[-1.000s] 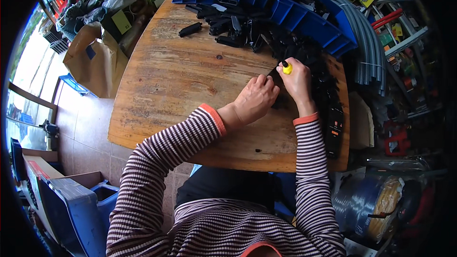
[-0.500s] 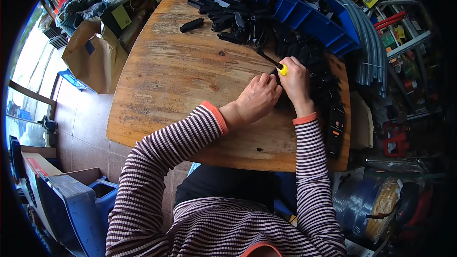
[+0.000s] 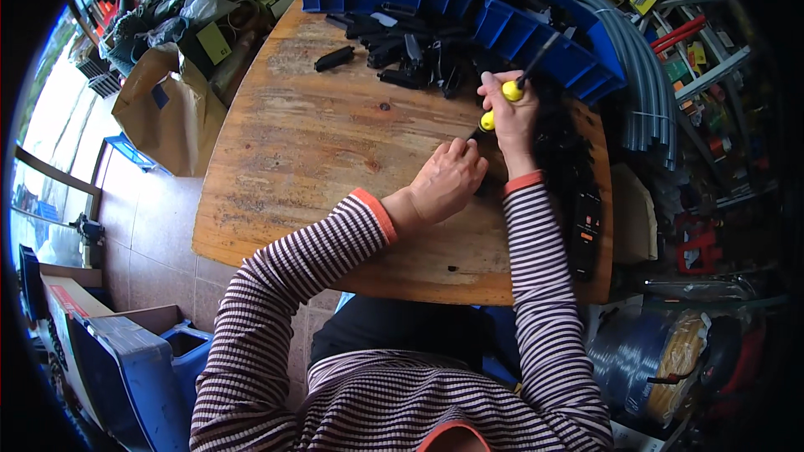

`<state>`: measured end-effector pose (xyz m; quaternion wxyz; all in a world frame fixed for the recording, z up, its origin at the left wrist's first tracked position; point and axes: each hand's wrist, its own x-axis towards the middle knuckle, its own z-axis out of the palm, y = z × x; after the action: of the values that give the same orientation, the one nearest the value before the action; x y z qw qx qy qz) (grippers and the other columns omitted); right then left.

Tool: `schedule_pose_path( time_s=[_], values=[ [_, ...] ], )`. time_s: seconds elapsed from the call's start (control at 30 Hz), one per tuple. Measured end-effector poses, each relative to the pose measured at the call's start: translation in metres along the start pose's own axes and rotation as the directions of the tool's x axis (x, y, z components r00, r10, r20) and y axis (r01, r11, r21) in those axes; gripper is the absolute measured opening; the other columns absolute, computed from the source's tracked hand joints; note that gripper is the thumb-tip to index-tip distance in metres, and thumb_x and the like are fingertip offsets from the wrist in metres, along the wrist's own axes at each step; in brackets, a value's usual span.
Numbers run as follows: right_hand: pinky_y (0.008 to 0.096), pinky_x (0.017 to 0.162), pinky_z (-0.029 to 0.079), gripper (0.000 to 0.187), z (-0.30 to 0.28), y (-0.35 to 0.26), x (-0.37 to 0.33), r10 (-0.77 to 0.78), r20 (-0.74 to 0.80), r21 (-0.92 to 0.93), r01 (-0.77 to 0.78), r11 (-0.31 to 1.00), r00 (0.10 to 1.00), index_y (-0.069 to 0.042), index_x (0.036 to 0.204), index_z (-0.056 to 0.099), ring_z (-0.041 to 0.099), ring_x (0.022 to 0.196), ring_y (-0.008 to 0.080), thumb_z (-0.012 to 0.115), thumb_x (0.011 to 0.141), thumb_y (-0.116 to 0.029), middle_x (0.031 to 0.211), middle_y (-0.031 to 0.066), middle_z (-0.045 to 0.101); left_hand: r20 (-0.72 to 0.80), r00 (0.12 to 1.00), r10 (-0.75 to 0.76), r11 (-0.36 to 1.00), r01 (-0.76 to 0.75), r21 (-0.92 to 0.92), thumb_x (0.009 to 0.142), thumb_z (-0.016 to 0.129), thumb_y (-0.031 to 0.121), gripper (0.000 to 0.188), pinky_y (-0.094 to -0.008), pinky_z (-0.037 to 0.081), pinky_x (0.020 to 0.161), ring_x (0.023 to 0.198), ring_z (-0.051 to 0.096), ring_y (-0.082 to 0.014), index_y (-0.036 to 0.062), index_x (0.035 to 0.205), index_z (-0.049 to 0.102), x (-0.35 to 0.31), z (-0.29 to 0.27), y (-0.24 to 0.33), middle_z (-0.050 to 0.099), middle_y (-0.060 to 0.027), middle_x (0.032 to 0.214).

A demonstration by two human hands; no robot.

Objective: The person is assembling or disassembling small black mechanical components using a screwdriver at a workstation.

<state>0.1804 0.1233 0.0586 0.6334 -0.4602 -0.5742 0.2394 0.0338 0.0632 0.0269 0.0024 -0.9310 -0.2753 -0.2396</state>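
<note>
The left hand (image 3: 448,180) rests on the wooden bench (image 3: 310,142), fingers loosely curled over a small dark part I cannot make out. Just beyond its fingertips, the right hand (image 3: 512,121) has lifted since a moment ago and now grips a yellow-handled screwdriver (image 3: 508,92), its shaft angled up and away from the part, so the driving looks paused. Farther off, two blue bins (image 3: 536,33) hold black plastic parts (image 3: 419,54), more spilling onto the bench.
</note>
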Motion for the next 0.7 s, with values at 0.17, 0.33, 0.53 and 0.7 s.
schedule_pose_path(
  time_s=[0.17,0.33,0.53,0.7],
  values=[
    [0.0198,0.053,0.042,0.013,-0.044,-0.033,-0.012,0.031,-0.274,0.081,-0.009,0.997,0.961,-0.006,0.085,0.059,0.053,0.057,0.0047,0.067,0.087,-0.016,0.072,0.0014,0.061,-0.086,0.991,-0.102,0.983,0.087,-0.163,0.069,0.063,0.008,0.03,-0.0384,0.044,0.087,0.108,0.05,-0.0315,0.0037,0.098,0.056,0.014,0.0,0.012,0.053,-0.0165,0.116],
    [0.0195,0.055,0.041,0.011,-0.099,-0.093,-0.022,-0.035,-0.185,-0.071,0.022,0.997,0.982,-0.004,0.084,0.057,0.051,0.056,0.0051,0.065,0.087,-0.011,0.071,0.0022,0.06,-0.065,0.979,-0.192,0.966,0.177,-0.19,0.069,0.068,0.008,0.03,-0.04,0.047,0.082,0.097,0.056,-0.0323,0.0051,0.097,0.058,0.078,-0.003,0.008,0.059,-0.0141,0.103],
    [0.0196,0.053,0.042,0.013,-0.179,-0.094,-0.024,-0.246,-0.232,-0.279,0.178,0.944,0.941,-0.003,0.085,0.058,0.051,0.056,0.0047,0.069,0.086,-0.011,0.07,0.0015,0.06,-0.115,0.914,-0.39,0.463,0.087,-0.882,0.077,0.074,0.014,0.023,-0.0272,0.047,0.06,0.071,0.058,-0.0134,0.007,0.094,0.061,0.22,-0.027,-0.003,0.063,-0.0036,0.079],
    [0.0205,0.055,0.044,0.014,-0.2,-0.087,-0.026,-0.253,-0.243,-0.278,0.183,0.943,0.936,-0.003,0.084,0.058,0.052,0.058,0.0059,0.07,0.085,-0.01,0.07,0.0021,0.06,-0.109,0.8,-0.59,0.553,0.301,-0.777,0.079,0.072,0.027,0.037,-0.0322,0.053,0.078,0.087,0.066,-0.0201,0.0017,0.105,0.063,0.387,-0.054,-0.035,0.068,-0.0121,0.096]
  ],
)
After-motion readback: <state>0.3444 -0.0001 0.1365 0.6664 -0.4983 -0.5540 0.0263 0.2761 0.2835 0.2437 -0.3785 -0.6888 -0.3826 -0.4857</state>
